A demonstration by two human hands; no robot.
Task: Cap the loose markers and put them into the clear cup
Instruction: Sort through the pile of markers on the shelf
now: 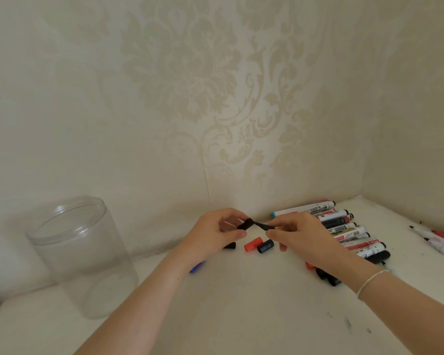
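My left hand (217,233) pinches a black cap (246,224) above the white table. My right hand (299,238) grips a marker (264,226) whose black tip end meets the cap's mouth; most of its barrel is hidden in my fingers. The clear cup (80,254) stands upright and holds nothing, at the left. A row of loose markers (344,230) lies beyond my right hand. Loose caps lie under my hands: a red cap (252,244), a dark blue cap (265,246) and a black cap (230,245).
Two more markers (438,239) lie at the far right near the side wall. A blue object (196,267) peeks out beside my left forearm. More black and red caps (327,276) sit under my right wrist. Wallpapered walls close the back and right.
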